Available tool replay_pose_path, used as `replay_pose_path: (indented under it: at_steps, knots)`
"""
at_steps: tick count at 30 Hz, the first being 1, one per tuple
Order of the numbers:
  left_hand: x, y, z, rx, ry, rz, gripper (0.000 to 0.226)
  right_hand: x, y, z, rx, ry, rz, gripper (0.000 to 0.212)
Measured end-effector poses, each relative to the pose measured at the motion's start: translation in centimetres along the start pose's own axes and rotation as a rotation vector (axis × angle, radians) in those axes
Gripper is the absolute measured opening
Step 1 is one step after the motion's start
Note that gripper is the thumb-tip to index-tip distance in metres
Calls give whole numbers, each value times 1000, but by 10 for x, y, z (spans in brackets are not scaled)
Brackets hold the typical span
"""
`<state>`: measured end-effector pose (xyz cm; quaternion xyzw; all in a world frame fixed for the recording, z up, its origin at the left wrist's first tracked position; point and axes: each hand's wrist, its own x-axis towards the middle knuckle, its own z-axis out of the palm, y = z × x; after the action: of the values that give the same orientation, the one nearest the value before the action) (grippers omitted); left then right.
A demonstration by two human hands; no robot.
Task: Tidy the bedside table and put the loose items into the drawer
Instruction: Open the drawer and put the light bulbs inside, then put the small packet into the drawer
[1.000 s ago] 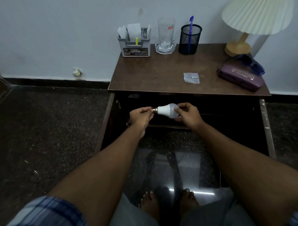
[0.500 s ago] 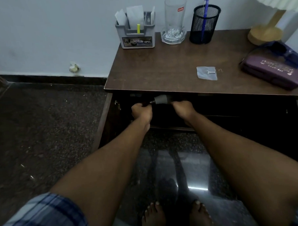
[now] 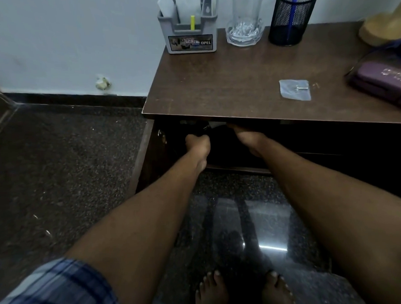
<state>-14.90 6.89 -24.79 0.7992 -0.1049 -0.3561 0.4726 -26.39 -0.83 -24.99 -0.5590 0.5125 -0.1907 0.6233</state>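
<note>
Both hands reach in under the front edge of the worktop (image 3: 238, 82), into the dark opening we take for the drawer (image 3: 238, 169). The left hand (image 3: 198, 144) shows curled fingers. The right hand (image 3: 248, 140) has its fingers hidden by the worktop's edge, so we cannot tell what either one grips. Between them, just under that edge, a pale object (image 3: 216, 124) with a dark metal end peeks out, too shadowed to name. We judge it is being laid inside, so one loose item looks almost stowed. On top we see a small clear packet (image 3: 295, 89) lying alone and a purple case (image 3: 383, 81) at the right, both in our judgement yet to go in. The grey organiser (image 3: 191, 38), glass (image 3: 245, 29) and mesh pen cup (image 3: 288, 19) stand in a row by the wall and probably stay
</note>
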Motion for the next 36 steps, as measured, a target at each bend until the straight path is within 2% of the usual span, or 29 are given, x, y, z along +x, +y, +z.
replay_pose_path:
  at_steps: [6,13,17,21,22,24,27,30,33,36]
  knots:
    - [-3,2,0,-20,2,-2,36,-2,2,0,5,-17,-9,46]
    - [-4,-1,0,-6,20,5,33,-10,3,-12,-27,49,-7,56]
    - [-10,-1,0,11,19,17,32,-20,-1,-22,-228,123,-53,60]
    - [-27,4,0,-28,-32,17,22,-36,-5,-36,-370,66,58,51]
    - [-33,6,0,-36,-43,17,20,-42,-6,-38,-368,54,54,43]
    - [-44,12,-1,-27,-70,17,2,-55,-11,-43,-360,47,30,24]
    - [-69,19,0,33,-144,58,19,-83,-20,-55,-379,5,17,22]
    - [-98,27,5,115,-217,161,23,-112,-29,-72,-454,-51,-101,19]
    - [-131,43,12,155,-255,282,26,-135,-41,-92,-439,59,-273,18]
    - [-157,65,21,105,-255,383,33,-146,-55,-109,-316,287,-364,16]
